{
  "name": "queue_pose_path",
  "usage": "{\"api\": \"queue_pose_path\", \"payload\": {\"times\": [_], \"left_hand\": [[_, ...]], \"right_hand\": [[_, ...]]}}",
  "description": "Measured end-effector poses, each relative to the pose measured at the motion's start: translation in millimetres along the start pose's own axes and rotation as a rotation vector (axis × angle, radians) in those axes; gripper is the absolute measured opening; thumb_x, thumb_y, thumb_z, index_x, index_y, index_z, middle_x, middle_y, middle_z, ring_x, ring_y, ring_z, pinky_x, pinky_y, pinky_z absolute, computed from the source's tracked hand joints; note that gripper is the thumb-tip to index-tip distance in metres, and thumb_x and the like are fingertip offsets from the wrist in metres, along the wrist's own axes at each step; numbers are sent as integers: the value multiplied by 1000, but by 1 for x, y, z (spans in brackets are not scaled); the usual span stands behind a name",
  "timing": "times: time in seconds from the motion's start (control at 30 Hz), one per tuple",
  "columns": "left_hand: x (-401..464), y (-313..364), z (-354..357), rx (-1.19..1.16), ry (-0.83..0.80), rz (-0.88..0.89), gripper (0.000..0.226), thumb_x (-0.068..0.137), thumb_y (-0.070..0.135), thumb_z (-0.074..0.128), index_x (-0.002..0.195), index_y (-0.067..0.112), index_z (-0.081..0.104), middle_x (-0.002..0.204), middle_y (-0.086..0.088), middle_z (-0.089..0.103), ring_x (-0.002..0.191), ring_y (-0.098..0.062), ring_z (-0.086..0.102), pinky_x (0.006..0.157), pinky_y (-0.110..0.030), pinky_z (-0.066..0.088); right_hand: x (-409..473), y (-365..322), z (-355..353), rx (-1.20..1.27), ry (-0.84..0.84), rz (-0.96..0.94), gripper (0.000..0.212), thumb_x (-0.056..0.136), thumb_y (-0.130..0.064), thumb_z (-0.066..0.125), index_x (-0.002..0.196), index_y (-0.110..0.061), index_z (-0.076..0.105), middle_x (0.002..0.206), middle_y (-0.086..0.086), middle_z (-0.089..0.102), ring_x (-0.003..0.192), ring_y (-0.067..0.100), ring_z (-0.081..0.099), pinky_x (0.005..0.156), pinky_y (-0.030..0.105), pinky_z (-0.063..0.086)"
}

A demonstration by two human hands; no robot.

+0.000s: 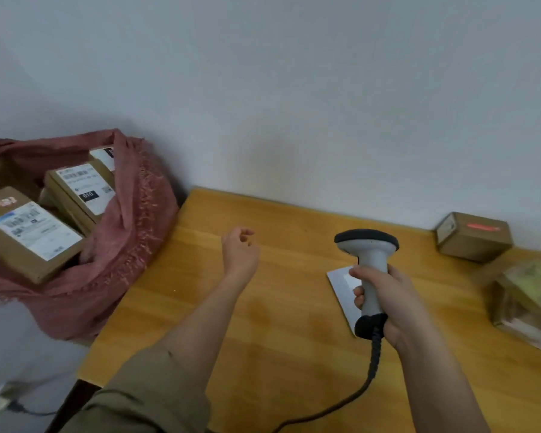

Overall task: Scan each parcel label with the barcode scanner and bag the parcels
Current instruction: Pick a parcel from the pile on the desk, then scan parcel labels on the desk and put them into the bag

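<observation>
Pink woven sack (119,245) slumps at nine o'clock beside the wooden table (263,339), its mouth open on several brown parcels (28,235) lying label-up, apparently those already bagged. Just right of it, over the table's left part, the left hand (239,250) hovers with fingers loosely curled and nothing in it, the forearm reaching out of a rolled olive sleeve (144,398).

At centre right, the right hand (384,301) wraps around the grey handle of the barcode scanner (369,270), head up and pointed toward two o'clock, its dark cable (369,373) trailing to six o'clock. A flat white card (341,289) lies on the table under the scanner.

A red scan line falls on the top of a small brown box (473,235) at two o'clock against the wall. At three o'clock, more packages (531,295) sit at the frame's edge, blurred; what wraps them is hard to make out.

The red line lands on bare cardboard, and this box's label seems to face the side, so the beam could miss the barcode and the box be bagged unread. The empty hand is well apart from that box; a long reach across could snag the cable or jog the scanner off aim. The sack looks crowded, and another parcel dropped near its rim might slide out.
</observation>
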State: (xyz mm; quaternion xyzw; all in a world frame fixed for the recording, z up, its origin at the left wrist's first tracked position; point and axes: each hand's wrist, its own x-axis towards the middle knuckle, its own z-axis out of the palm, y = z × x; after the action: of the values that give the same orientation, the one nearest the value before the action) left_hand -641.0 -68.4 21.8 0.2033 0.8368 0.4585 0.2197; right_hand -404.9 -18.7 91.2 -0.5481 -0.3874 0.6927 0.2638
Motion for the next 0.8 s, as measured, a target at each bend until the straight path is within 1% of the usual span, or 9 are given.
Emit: {"api": "queue_pose_path", "payload": {"times": [0.13, 0.23, 0.3, 0.37, 0.4, 0.5, 0.57, 0.7, 0.8], "left_hand": [[-32, -2, 84, 165, -259, 33, 14, 96, 9, 50, 106, 13, 60, 109, -6, 57, 85, -16, 52, 68, -28, 41], [-56, -12, 147, 328, -440, 34, 20, 96, 14, 55, 115, 12, 59, 119, -7, 58, 93, -17, 53, 74, -27, 41], [-71, -21, 185, 423, -576, 22, 39, 93, 20, 61, 130, 13, 54, 133, -6, 49, 110, -21, 53, 85, -29, 44], [-86, -34, 215, 549, -701, 52, 61, 89, 25, 67, 145, 17, 43, 147, -7, 36, 133, -25, 39, 105, -32, 36], [-95, -41, 226, 647, -742, 82, 68, 88, 28, 68, 148, 21, 38, 153, -7, 29, 138, -26, 31, 111, -33, 31], [-119, -61, 238, 905, -719, 173, 76, 86, 27, 65, 151, 32, 27, 161, -1, 9, 140, -28, 20, 113, -41, 29], [-129, -68, 239, 961, -660, 199, 76, 86, 26, 63, 151, 34, 24, 161, -1, 7, 139, -28, 21, 113, -40, 26], [-139, -68, 241, 993, -612, 235, 71, 87, 32, 63, 148, 30, 27, 148, -8, 23, 132, -27, 27, 105, -37, 30], [-135, -65, 242, 939, -645, 180, 76, 81, 37, 69, 147, 29, 32, 132, -9, 35, 124, -26, 36, 100, -36, 38]], "right_hand": [[35, 0, -75, 26, 57, 44, 18, 88, -8, 68, 104, -8, 60, 71, 9, 57, 49, 13, 54, 45, 25, 46], [60, 6, -130, -1, 87, 65, 16, 89, -11, 69, 104, -10, 62, 68, 8, 58, 48, 12, 55, 45, 25, 47], [76, 12, -161, -18, 111, 85, 18, 89, -12, 69, 105, -12, 61, 69, 8, 57, 49, 11, 55, 47, 26, 47], [90, 17, -186, -26, 116, 114, 20, 89, -11, 69, 108, -10, 60, 72, 8, 55, 49, 11, 55, 47, 27, 46], [95, 20, -195, -33, 114, 131, 20, 90, -11, 68, 108, -10, 60, 73, 8, 54, 49, 12, 54, 47, 27, 46], [106, 30, -211, -44, 94, 181, 19, 91, -12, 68, 108, -11, 60, 65, 6, 55, 49, 14, 53, 49, 30, 45], [110, 35, -212, -40, 76, 208, 17, 91, -12, 68, 106, -13, 60, 64, 5, 55, 50, 13, 53, 50, 30, 45], [115, 41, -200, -45, 17, 243, 15, 90, -13, 68, 102, -17, 60, 63, 3, 57, 47, 11, 54, 48, 28, 46], [113, 43, -192, -52, -10, 255, 14, 91, -14, 68, 99, -21, 60, 61, 3, 58, 47, 11, 54, 47, 27, 47]]}}
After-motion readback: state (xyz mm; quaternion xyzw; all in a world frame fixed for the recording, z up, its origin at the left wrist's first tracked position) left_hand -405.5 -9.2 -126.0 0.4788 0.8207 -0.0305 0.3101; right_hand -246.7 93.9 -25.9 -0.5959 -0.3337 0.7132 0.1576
